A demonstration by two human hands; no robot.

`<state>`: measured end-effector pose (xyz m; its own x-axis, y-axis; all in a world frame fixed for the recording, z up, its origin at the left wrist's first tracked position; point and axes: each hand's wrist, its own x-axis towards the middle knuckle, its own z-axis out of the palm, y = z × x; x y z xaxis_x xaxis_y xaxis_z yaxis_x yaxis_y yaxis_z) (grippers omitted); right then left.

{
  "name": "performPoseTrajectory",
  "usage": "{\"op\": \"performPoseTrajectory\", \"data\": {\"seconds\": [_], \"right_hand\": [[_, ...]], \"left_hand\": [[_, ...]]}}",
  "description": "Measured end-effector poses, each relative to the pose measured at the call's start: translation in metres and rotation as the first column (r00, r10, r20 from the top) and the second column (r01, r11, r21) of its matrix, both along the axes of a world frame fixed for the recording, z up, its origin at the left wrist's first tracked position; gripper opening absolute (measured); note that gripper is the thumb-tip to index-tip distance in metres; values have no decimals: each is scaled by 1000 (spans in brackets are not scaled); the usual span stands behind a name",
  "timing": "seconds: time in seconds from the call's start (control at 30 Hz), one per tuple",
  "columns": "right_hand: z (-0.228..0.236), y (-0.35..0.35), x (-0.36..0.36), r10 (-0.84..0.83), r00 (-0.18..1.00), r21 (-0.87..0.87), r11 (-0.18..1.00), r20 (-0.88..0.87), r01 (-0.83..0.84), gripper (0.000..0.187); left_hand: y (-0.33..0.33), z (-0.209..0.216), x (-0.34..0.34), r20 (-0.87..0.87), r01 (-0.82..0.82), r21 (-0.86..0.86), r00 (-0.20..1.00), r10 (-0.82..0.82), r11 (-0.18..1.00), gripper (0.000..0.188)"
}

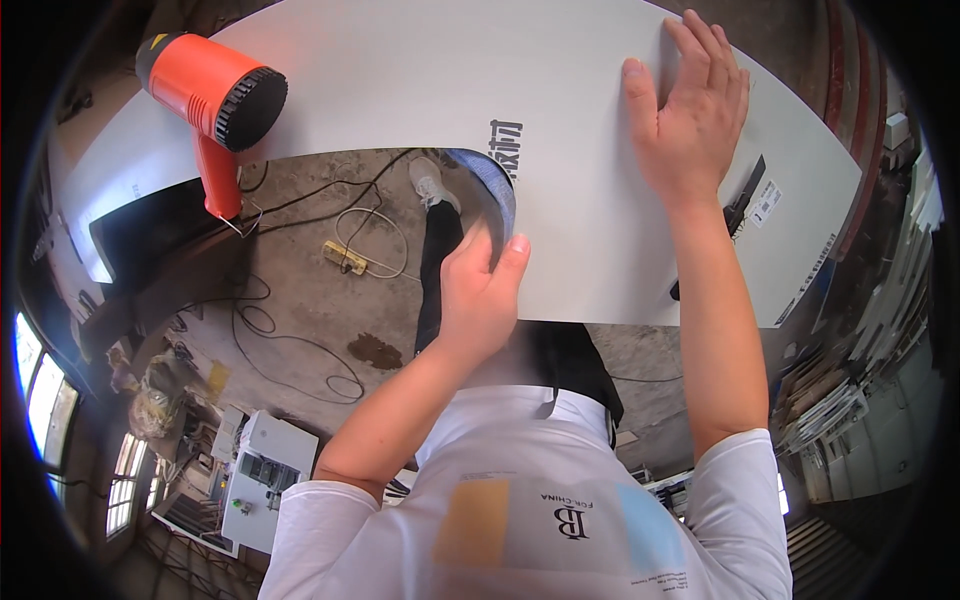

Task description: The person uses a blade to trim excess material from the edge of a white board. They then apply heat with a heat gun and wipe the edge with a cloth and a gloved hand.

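Head view: white panel (pixel 600 130) lies across the bench in front of me, heat gun (pixel 215 100) resting on its far left corner, within reach. My right hand (pixel 690 115) lies flat on top, fingers spread, likely to pin the sheet down. My left hand (pixel 480 290) pinches a grey edge strip (pixel 497 195) at the near edge, thumb over fingers, seemingly keeping it tight on the curve. Power strip (pixel 345 257) and cables on floor (pixel 310 320) below.

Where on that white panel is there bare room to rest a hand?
The white panel is bare between the orange heat gun and the right hand. It is crowded at the curved cut-out edge, gripped by the left hand, and near the black fitting.
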<state>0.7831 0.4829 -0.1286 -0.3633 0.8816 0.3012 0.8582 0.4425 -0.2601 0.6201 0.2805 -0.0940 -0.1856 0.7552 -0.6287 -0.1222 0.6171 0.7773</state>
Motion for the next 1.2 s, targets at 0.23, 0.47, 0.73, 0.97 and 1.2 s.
{"op": "performPoseTrajectory", "data": {"seconds": [0.23, 0.47, 0.73, 0.97, 1.2], "right_hand": [[1, 1, -1, -32, 997, -55, 998, 63, 36, 53], [-6, -2, 1, -10, 1000, -10, 1000, 21, 10, 53], [-8, -1, 1, -7, 999, -22, 1000, 37, 7, 52], [-4, -1, -2, -10, 999, 3, 1000, 47, 10, 51], [-7, -2, -1, -38, 996, -29, 999, 79, 40, 50]], "left_hand": [[4, 8, 1, 267, -211, -117, 935, 235, 971, 29], [1, 7, 6, 237, -224, -137, 938, 252, 965, 31], [12, 11, -9, 412, -269, -240, 842, 349, 933, 29], [13, 11, -5, 439, -319, -203, 815, 377, 926, 28], [-8, -3, -16, 290, -74, -145, 950, 114, 987, 34]]}}
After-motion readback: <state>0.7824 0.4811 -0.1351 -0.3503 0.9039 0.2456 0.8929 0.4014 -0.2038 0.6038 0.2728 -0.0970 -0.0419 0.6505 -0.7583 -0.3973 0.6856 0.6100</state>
